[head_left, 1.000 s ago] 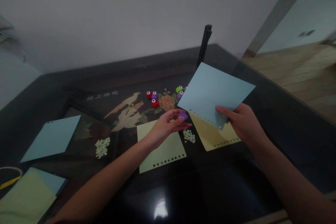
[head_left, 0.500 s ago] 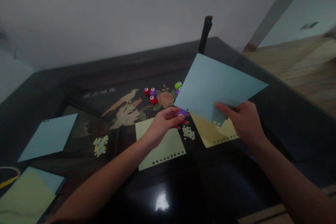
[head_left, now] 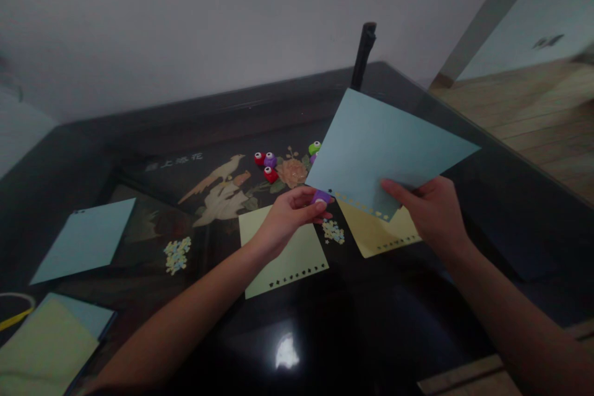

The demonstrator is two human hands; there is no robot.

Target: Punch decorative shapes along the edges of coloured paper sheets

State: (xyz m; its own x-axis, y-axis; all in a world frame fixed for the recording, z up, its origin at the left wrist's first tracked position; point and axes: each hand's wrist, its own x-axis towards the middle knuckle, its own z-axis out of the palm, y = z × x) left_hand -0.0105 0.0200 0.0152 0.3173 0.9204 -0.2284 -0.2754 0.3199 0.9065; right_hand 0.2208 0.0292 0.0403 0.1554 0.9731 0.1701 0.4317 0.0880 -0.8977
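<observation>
My right hand (head_left: pixel 431 213) pinches a blue sheet of paper (head_left: pixel 375 142) between thumb and fingers, holding it tilted above the table. A row of small punched holes runs along the sheet's lower edge. Closed around a purple craft punch (head_left: pixel 321 197) with a white button, my left hand (head_left: pixel 294 210) is at the sheet's lower left corner. Below the hands lie a pale green sheet (head_left: pixel 288 260) and a yellow sheet (head_left: pixel 375 232), each with punched shapes along one edge. Small star-shaped paper pieces (head_left: pixel 333 232) lie in a pile between those two.
Red and purple punches (head_left: pixel 270 173) and a green one (head_left: pixel 314 148) stand farther back. At the left are another paper pile (head_left: pixel 177 255), a blue sheet (head_left: pixel 86 238) and stacked paper (head_left: pixel 46 346). A black post (head_left: pixel 363 55) rises at the back of the dark table (head_left: pixel 223 334).
Both hands keep their grip, with the punch still at the sheet's corner. The view has shifted very slightly, and the blue sheet's outline has moved a little.
</observation>
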